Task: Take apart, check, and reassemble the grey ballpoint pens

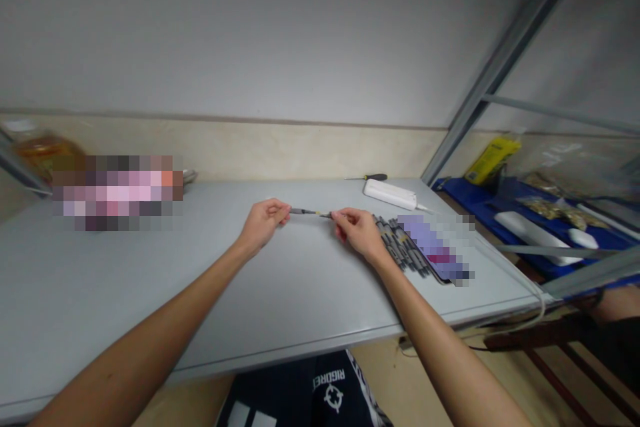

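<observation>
A slim grey pen [299,211] with a narrow yellow section spans the gap between my two hands above the table. My left hand [267,221] is closed, pinching its left end between thumb and fingers. At the dark right end, the fingers of my right hand [356,230] are also pinched shut. I cannot tell whether the two ends are one piece or separate parts. Several similar grey pens [400,243] lie side by side just right of my right hand, partly hidden by it.
A phone [435,250] with a blurred screen lies beside the pens. Behind are a white power strip [390,194] with a cable and a screwdriver [376,177]. A pixelated object [120,190] and an amber bottle [45,150] stand left. Right, past a metal frame, is a blue surface [487,217] with bags.
</observation>
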`<state>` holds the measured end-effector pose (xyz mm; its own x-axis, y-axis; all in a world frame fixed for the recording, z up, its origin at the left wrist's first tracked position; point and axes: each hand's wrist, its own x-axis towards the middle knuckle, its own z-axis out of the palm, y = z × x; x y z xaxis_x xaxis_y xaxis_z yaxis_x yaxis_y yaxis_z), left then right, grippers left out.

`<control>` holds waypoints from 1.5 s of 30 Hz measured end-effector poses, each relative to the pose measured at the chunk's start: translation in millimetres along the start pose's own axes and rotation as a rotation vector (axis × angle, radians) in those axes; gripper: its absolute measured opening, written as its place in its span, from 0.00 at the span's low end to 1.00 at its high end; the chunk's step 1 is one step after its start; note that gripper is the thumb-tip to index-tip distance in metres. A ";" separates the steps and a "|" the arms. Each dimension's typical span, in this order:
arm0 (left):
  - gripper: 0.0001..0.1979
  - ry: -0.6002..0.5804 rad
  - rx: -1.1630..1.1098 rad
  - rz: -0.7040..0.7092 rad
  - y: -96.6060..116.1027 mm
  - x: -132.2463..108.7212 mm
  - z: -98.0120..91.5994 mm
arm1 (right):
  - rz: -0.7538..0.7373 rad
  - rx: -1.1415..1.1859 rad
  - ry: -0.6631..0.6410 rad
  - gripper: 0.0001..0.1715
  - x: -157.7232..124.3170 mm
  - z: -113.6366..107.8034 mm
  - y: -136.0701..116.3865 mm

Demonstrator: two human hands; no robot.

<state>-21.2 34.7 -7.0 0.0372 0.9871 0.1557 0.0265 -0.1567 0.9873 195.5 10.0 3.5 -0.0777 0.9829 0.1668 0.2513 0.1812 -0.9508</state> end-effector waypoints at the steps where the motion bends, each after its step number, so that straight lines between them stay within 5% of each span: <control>1: 0.17 -0.005 0.001 -0.002 0.3 -0.3 0.2 | 0.019 -0.046 -0.008 0.26 -0.6 -0.4 -0.4; 10: 0.15 -0.016 0.027 -0.027 -2.7 0.4 0.4 | -0.092 0.027 0.027 0.20 0.7 -0.4 1.5; 22: 0.15 -0.041 0.074 -0.043 -0.2 -0.5 1.0 | -0.174 -0.411 -0.002 0.25 -2.1 -0.5 1.9; 26: 0.12 -0.023 0.123 0.042 0.6 -3.0 3.0 | -0.016 -0.195 -0.067 0.28 -1.2 0.2 3.3; 31: 0.06 0.088 0.460 0.326 17.9 -15.2 5.6 | 0.227 0.286 -0.238 0.27 -1.5 -2.0 3.8; 35: 0.07 0.093 0.577 0.491 28.0 -21.4 6.2 | 0.311 0.425 -0.278 0.28 -1.4 -4.7 0.7; 41: 0.07 -0.053 0.578 0.418 18.1 -16.2 4.0 | 0.191 0.292 -0.039 0.29 -0.3 -1.2 -2.0; 45: 0.13 -0.266 0.645 0.314 13.6 -15.3 4.7 | 0.083 0.072 -0.019 0.27 -1.2 0.7 -3.3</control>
<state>-16.8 17.3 3.9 0.3762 0.8647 0.3328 0.5498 -0.4975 0.6710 194.0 8.3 6.3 -0.0784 0.9935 0.0824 0.1880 0.0959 -0.9775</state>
